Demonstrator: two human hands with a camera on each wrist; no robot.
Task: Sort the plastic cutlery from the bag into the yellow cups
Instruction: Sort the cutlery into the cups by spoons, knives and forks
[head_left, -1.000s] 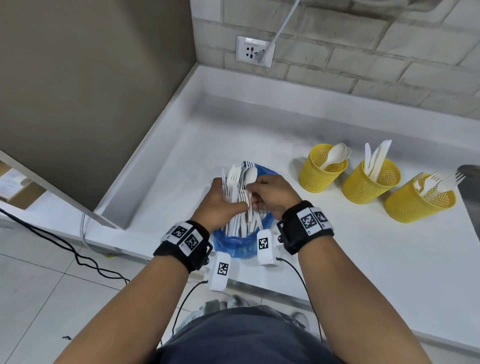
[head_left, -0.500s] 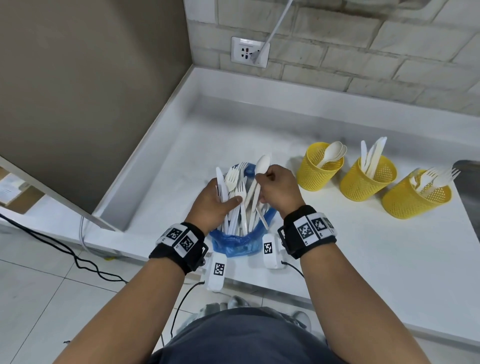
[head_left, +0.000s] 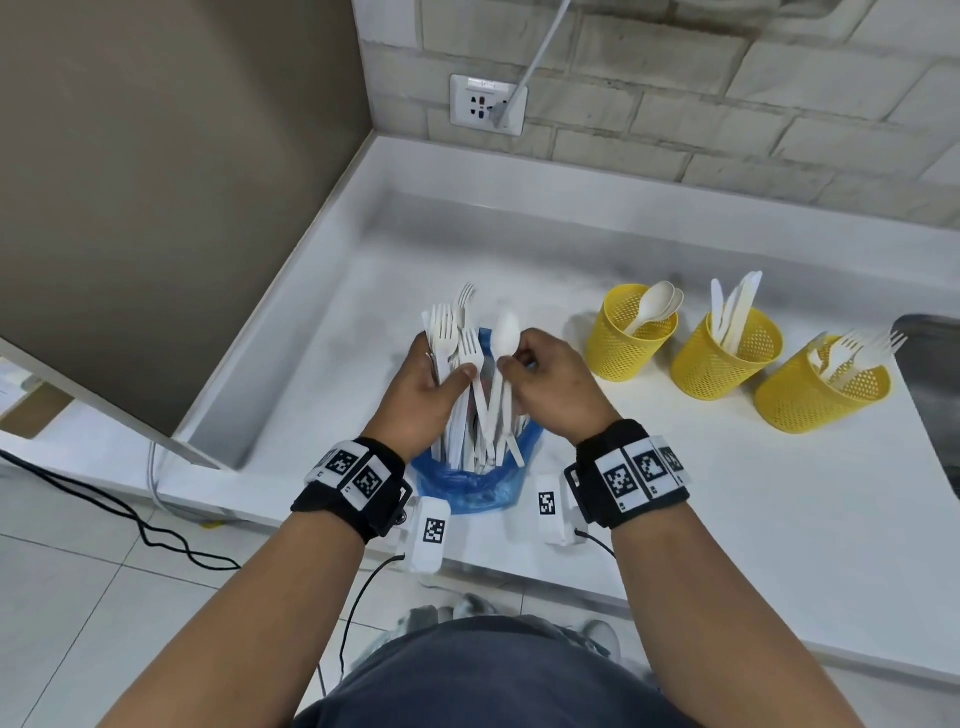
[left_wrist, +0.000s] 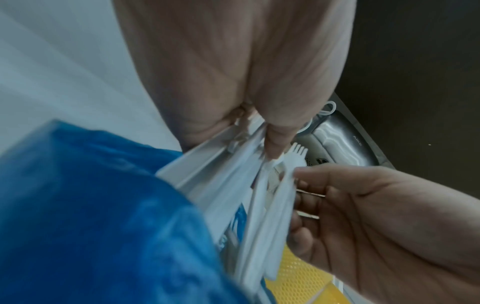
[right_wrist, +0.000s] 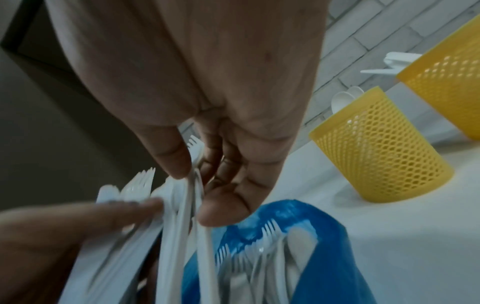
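Observation:
A blue plastic bag (head_left: 470, 486) stands at the counter's front edge with several white forks, knives and spoons sticking up from it. My left hand (head_left: 442, 370) grips the upright bundle of cutlery (head_left: 449, 338), thumb across its front. My right hand (head_left: 514, 356) pinches the neck of a white spoon (head_left: 506, 332) beside the bundle, its handle still down among the others (right_wrist: 205, 236). To the right stand three yellow mesh cups: one with spoons (head_left: 631, 338), one with knives (head_left: 727, 358), one with forks (head_left: 823, 389).
A steel sink (head_left: 930, 374) begins just right of the fork cup. The white counter (head_left: 727, 493) has a raised rim on the left and back. A wall socket (head_left: 488, 104) with a plugged cable sits above. Cables trail on the floor at left.
My right hand has picked one spoon out of the bundle and drawn it upward and slightly right. The left hand keeps its grip on the rest, which now fans out more.

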